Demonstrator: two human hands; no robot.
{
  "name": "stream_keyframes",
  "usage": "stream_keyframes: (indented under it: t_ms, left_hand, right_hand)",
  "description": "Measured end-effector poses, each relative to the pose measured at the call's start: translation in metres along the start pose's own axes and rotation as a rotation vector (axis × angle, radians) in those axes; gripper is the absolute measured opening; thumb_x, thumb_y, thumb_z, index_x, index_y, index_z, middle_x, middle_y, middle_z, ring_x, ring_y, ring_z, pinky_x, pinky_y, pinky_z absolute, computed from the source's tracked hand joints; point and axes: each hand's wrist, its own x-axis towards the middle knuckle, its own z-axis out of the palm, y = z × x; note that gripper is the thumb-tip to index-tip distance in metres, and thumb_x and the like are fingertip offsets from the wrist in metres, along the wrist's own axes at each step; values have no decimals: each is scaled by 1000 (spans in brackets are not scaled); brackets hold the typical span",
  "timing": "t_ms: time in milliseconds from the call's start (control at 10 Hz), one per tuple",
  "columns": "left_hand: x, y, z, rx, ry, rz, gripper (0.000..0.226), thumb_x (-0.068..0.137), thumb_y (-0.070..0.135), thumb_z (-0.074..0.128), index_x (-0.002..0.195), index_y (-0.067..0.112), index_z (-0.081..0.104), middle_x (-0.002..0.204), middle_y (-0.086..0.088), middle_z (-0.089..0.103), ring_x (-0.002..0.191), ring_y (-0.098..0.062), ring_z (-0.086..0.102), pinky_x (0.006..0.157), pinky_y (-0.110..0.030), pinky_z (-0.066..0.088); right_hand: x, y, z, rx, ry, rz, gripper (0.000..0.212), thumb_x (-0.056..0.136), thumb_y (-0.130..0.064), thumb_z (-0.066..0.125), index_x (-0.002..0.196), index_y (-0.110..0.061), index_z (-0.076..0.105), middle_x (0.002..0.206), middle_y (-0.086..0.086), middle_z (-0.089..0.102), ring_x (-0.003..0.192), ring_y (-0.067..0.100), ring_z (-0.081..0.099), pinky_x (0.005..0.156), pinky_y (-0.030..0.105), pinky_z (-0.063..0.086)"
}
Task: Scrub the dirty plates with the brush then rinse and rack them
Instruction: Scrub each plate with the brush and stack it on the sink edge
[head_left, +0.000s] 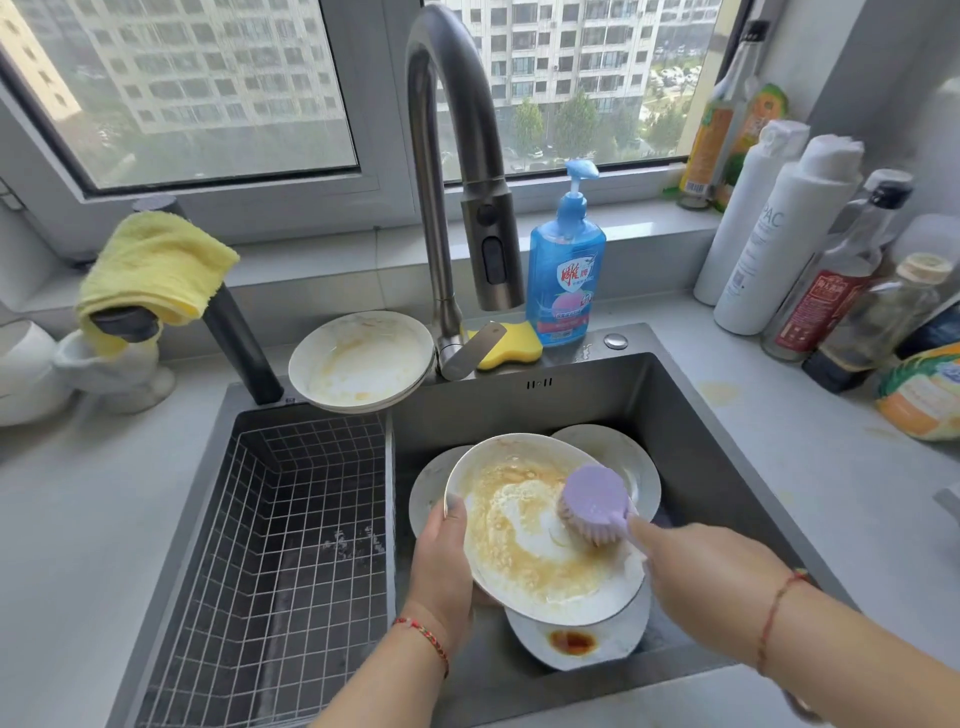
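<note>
My left hand (441, 566) grips the left rim of a white plate (519, 566) smeared with brown sauce, held tilted over the sink basin. My right hand (696, 566) holds a purple brush (597, 496) whose bristles press on the plate's upper right part. Under it lie other dirty plates: one at the back right (636, 462), one at the left (428, 488), and one in front with a dark red stain (571, 642). Stacked dirty plates (363, 358) sit on the sink's back ledge. The wire rack basket (291, 519) fills the sink's left half.
The tall faucet (452, 171) arches over the basin. A blue soap bottle (566, 265) and yellow sponge (511, 351) stand behind the sink. Several bottles (789, 244) crowd the right counter. A yellow cloth (156, 265) drapes over a dark post at the left.
</note>
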Motion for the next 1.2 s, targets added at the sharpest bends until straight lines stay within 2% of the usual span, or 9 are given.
stream_keyframes:
  t_ms: [200, 300, 400, 600, 700, 900, 1000, 1100, 1200]
  left_hand:
    - [0, -1, 1, -29, 75, 5, 47, 96, 57, 45, 123, 23, 62, 121, -6, 70, 116, -29, 63, 105, -55, 44]
    - [-3, -2, 7, -79, 58, -25, 61, 85, 63, 48, 119, 14, 64, 117, -15, 70, 112, -34, 64, 103, -55, 46]
    - [-6, -5, 11, -76, 3, -50, 57, 93, 53, 44, 127, 11, 61, 117, -15, 70, 111, -33, 66, 101, -51, 49]
    - [-8, -2, 6, -34, 9, -9, 34, 106, 34, 35, 119, 16, 62, 109, -11, 74, 100, -27, 71, 81, -42, 59]
    - [-6, 3, 2, -1, 81, 24, 33, 105, 35, 39, 120, 16, 62, 109, -11, 73, 102, -29, 70, 90, -50, 56]
    - [-7, -4, 7, -34, 104, 79, 57, 86, 61, 52, 120, 17, 63, 117, -12, 70, 114, -33, 63, 104, -56, 45]
    - [-10, -8, 12, -66, 38, 44, 56, 91, 57, 47, 124, 15, 62, 119, -12, 70, 116, -33, 63, 104, -52, 46]
    - [-10, -7, 11, -85, 17, 10, 42, 103, 41, 36, 128, 15, 59, 116, -12, 71, 106, -29, 69, 85, -41, 59]
    - [-4, -3, 6, -87, 48, 30, 39, 104, 40, 36, 127, 18, 58, 112, -10, 73, 100, -28, 71, 83, -46, 59]
  right_hand:
    - [-37, -27, 4, 365, -69, -239, 36, 100, -25, 31, 133, -24, 46, 90, -3, 54, 79, 18, 51, 74, 28, 44]
    - [-29, -46, 2, 485, -8, -248, 39, 100, -28, 31, 137, -32, 42, 95, 2, 63, 84, 21, 60, 75, 30, 48]
    - [-4, -49, 1, 437, 75, -155, 48, 101, -30, 30, 145, -46, 20, 89, 0, 62, 73, 17, 54, 55, 26, 37]
    - [8, -3, 2, 88, 119, 6, 62, 98, -15, 32, 150, -35, 6, 66, -4, 40, 52, 11, 33, 45, 26, 25]
    - [-20, -2, -12, 162, -28, -102, 45, 101, -16, 29, 146, -20, 26, 78, -3, 48, 57, 7, 33, 53, 19, 30]
    - [-31, -39, -2, 454, -114, -272, 37, 100, -26, 34, 136, -24, 45, 112, 7, 65, 102, 25, 60, 85, 30, 48]
    - [2, -51, -7, 497, 19, -184, 43, 101, -29, 34, 144, -34, 33, 116, 4, 64, 104, 23, 60, 85, 29, 48]
    - [21, -31, -5, 330, 121, -92, 50, 100, -22, 31, 148, -34, 22, 84, 2, 57, 75, 22, 57, 53, 28, 36]
    - [13, -11, -10, 83, 124, -36, 59, 98, -14, 34, 151, -29, 12, 65, -7, 32, 55, 16, 43, 45, 28, 27]
